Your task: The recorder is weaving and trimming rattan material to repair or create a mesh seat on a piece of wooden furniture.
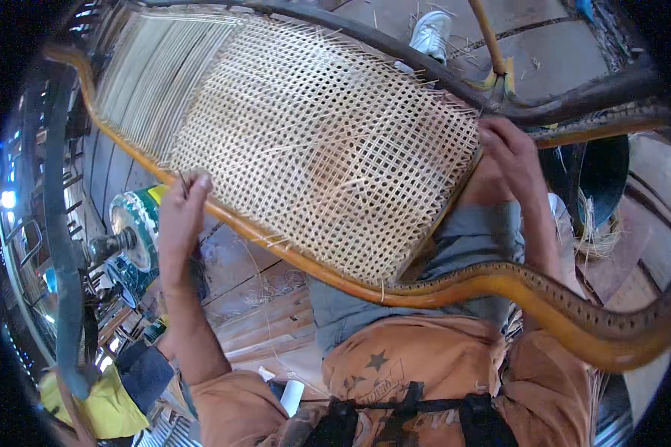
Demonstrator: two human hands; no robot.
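A pale cane panel (298, 112) with an open-holed weave stretches across a wooden frame, over my lap. At its far-left end, parallel cane strands (153, 78) run without cross weave. My left hand (180, 216) is closed at the near, glossy orange-brown frame rail (276, 252), fingertips pinched around something thin and dark that I cannot make out. At the panel's right corner, beside the dark far rail (350, 33), my right hand (511, 149) has its fingers bent together; what they pinch is hidden. Loose cane ends stick up along the edges.
A curved frame arm (574, 313) with a row of holes crosses in front of my right side. A dark bucket (600, 179) with cane scraps stands at right. A green-and-white container (136, 231) is at left. A person's white shoe (431, 33) shows beyond the frame.
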